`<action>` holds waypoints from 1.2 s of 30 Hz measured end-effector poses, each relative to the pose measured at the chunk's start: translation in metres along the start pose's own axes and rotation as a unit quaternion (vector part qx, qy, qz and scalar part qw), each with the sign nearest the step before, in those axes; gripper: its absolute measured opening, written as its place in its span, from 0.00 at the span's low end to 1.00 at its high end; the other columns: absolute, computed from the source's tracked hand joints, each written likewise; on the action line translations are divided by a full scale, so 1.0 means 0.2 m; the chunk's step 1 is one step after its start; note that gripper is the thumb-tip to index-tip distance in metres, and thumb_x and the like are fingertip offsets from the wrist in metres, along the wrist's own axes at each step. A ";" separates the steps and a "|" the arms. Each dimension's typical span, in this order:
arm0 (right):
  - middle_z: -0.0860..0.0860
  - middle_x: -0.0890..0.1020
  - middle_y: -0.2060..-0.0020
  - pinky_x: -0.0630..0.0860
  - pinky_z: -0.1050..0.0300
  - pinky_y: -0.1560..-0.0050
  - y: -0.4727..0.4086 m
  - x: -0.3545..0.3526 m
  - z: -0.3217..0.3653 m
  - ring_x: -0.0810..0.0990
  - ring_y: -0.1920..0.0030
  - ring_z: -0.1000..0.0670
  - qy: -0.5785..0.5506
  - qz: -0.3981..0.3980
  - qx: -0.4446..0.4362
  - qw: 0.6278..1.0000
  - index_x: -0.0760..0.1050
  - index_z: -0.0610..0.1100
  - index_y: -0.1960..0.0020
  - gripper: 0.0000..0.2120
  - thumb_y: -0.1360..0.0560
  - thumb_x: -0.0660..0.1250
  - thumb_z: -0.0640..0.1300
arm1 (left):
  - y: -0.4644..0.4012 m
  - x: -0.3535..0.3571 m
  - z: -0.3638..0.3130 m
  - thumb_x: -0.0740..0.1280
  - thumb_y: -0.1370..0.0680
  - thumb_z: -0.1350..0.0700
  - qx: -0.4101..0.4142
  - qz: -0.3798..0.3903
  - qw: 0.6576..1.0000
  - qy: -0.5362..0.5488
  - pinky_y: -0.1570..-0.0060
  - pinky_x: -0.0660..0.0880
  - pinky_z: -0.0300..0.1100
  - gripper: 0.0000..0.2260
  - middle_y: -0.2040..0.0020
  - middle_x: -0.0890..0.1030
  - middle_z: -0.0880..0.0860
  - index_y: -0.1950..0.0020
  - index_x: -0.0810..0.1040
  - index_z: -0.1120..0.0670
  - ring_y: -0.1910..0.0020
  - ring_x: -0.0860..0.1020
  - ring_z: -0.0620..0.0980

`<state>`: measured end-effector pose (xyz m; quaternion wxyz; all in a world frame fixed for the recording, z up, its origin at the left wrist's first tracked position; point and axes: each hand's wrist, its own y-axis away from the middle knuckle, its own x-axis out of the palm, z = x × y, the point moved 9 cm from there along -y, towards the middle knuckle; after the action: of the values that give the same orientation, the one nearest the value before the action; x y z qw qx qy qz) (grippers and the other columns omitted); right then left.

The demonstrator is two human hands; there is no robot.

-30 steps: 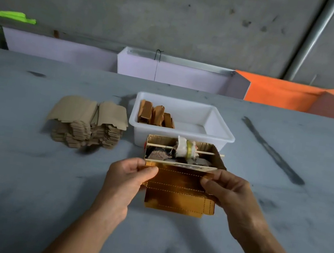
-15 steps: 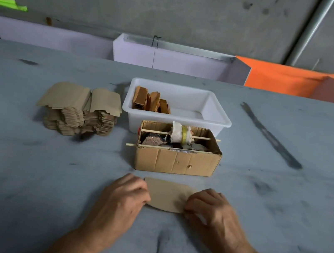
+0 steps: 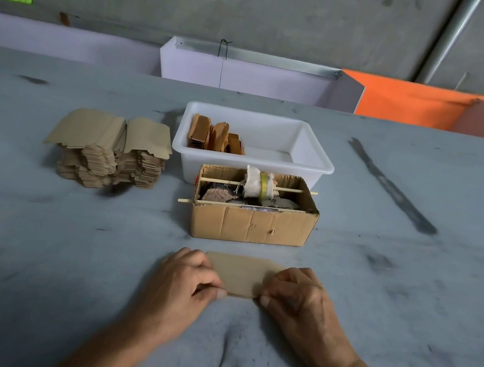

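On the grey table (image 3: 65, 250), a flat cardboard blank (image 3: 239, 273) is pinched at its ends by the curled fingers of the left hand (image 3: 187, 282) and right hand (image 3: 295, 299).

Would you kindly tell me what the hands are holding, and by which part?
The flat cardboard blank on the table: the left hand grips its left end, the right hand its right end, thumbs at the near edge.

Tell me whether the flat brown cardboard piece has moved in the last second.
Yes. The flat brown cardboard piece came down toward the person, away from the open corrugated cardboard box, and now lies on the grey table.
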<state>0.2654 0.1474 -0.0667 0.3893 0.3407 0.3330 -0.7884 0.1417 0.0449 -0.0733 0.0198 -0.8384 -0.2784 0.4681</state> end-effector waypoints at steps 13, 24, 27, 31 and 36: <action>0.50 0.79 0.60 0.72 0.53 0.46 -0.06 0.02 -0.14 0.73 0.47 0.47 0.049 0.010 0.227 0.973 0.83 0.45 0.58 0.04 0.31 0.72 0.44 | 0.00 0.00 0.12 0.74 0.33 0.44 -0.184 -0.014 0.982 -0.043 0.43 0.65 0.43 0.09 0.56 0.73 0.40 0.67 0.80 0.47 0.49 0.70 0.44; 0.48 0.82 0.58 0.74 0.46 0.44 -0.04 0.02 -0.19 0.76 0.46 0.42 -0.030 0.008 0.292 0.956 0.75 0.53 0.69 0.12 0.33 0.74 0.41 | 0.01 -0.02 0.19 0.76 0.35 0.44 -0.249 -0.030 0.967 -0.034 0.50 0.58 0.42 0.13 0.56 0.72 0.41 0.70 0.75 0.47 0.49 0.67 0.46; 0.55 0.79 0.61 0.73 0.42 0.43 0.00 0.03 -0.19 0.75 0.45 0.42 -0.091 -0.019 0.281 0.955 0.75 0.55 0.70 0.15 0.32 0.74 0.39 | 0.03 -0.05 0.19 0.74 0.32 0.48 -0.244 -0.056 0.966 -0.055 0.47 0.62 0.44 0.09 0.54 0.73 0.44 0.64 0.75 0.46 0.46 0.70 0.49; 0.56 0.76 0.62 0.74 0.46 0.53 0.04 -0.04 -0.05 0.73 0.52 0.44 0.004 -0.137 0.133 0.982 0.81 0.51 0.66 0.11 0.34 0.76 0.35 | 0.02 -0.07 -0.02 0.75 0.35 0.64 -0.052 -0.094 0.988 -0.108 0.58 0.67 0.42 0.08 0.61 0.76 0.51 0.66 0.78 0.53 0.56 0.75 0.55; 0.47 0.80 0.69 0.75 0.54 0.71 0.06 -0.01 0.17 0.77 0.68 0.43 0.152 -0.163 -0.060 0.973 0.83 0.41 0.66 0.09 0.36 0.69 0.29 | 0.05 -0.01 -0.24 0.54 0.33 0.60 0.095 -0.054 0.975 -0.193 0.72 0.73 0.41 0.16 0.69 0.76 0.52 0.71 0.80 0.58 0.66 0.78 0.51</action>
<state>0.2668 0.1144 -0.0499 0.2199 0.3736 0.4856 -0.7592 0.1840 0.0458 -0.0467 0.0701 -0.7102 -0.2760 0.6439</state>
